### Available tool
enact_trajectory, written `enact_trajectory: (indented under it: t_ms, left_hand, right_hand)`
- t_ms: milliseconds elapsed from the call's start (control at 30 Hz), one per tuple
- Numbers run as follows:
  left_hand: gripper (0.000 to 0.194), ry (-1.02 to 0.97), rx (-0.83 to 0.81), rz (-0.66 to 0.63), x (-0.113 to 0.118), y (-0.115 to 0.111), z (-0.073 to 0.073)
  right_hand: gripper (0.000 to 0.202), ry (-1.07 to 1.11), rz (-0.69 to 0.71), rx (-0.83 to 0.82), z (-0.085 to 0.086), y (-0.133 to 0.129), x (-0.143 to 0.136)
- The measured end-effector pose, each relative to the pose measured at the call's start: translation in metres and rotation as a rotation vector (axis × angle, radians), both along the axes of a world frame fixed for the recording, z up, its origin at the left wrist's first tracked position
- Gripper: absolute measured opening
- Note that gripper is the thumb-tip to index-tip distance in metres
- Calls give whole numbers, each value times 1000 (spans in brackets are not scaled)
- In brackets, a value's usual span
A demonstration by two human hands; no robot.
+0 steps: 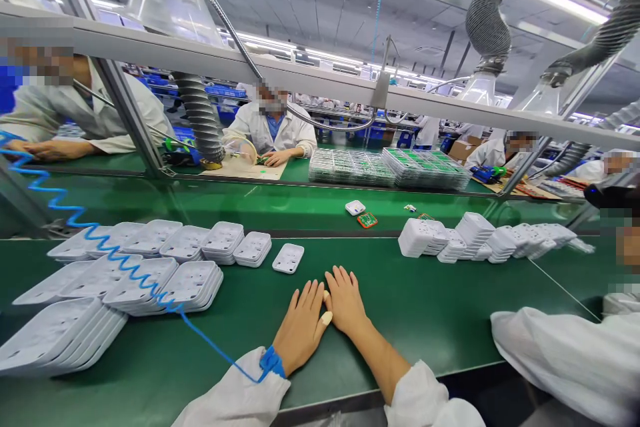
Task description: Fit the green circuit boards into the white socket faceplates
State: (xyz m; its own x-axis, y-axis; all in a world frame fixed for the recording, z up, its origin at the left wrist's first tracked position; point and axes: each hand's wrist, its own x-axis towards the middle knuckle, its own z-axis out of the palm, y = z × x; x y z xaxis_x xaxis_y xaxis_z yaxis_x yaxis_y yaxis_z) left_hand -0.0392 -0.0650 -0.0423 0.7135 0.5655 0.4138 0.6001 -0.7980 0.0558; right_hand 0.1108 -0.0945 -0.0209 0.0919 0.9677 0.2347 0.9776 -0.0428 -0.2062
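Note:
My left hand [301, 325] lies flat on the green worktop [250, 347], fingers stretched forward, with nothing in it. A blue wrist strap [271, 361] with a coiled blue cord [107, 240] circles that wrist. Beside it, my right hand [346, 299] also rests flat, palm down and empty; the two thumbs lie close together, with pale covers on them. A single white plastic housing [289, 258] lies just beyond my left fingertips. To the left stand several stacks of similar white housings [193, 283], open side up.
More white housing stacks [470, 233] stand at the right. On the green conveyor belt [280, 200] lie a white case [355, 207] and a circuit board [367, 219]. Clear trays of boards [425, 167] sit beyond. Co-workers sit opposite; a co-worker's white sleeve [560, 353] is at right.

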Motion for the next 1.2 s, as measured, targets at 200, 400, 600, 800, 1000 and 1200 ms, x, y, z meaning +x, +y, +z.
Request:
enact_trajectory:
  t_ms: [200, 400, 600, 800, 1000, 1200]
  left_hand:
    - [53, 47, 25, 16, -15, -17, -3]
    - [54, 98, 19, 17, -8, -10, -2]
    - [53, 129, -6, 60, 11, 13, 3]
    - [52, 105, -30, 124, 32, 34, 9]
    - [52, 81, -49, 162, 48, 53, 9]
    - [52, 79, -80, 189, 60, 71, 7]
  right_hand:
    - [49, 10, 50, -18, 1, -28, -6]
    - [50, 8, 48, -15, 1, -23, -4]
    - [48, -9, -1, -16, 1, 11, 6]
    - [47, -18, -57, -14, 1, 39, 16]
    - [46, -10, -95, -5, 2, 63, 27]
    - [44, -29, -122, 20, 2, 80, 34]
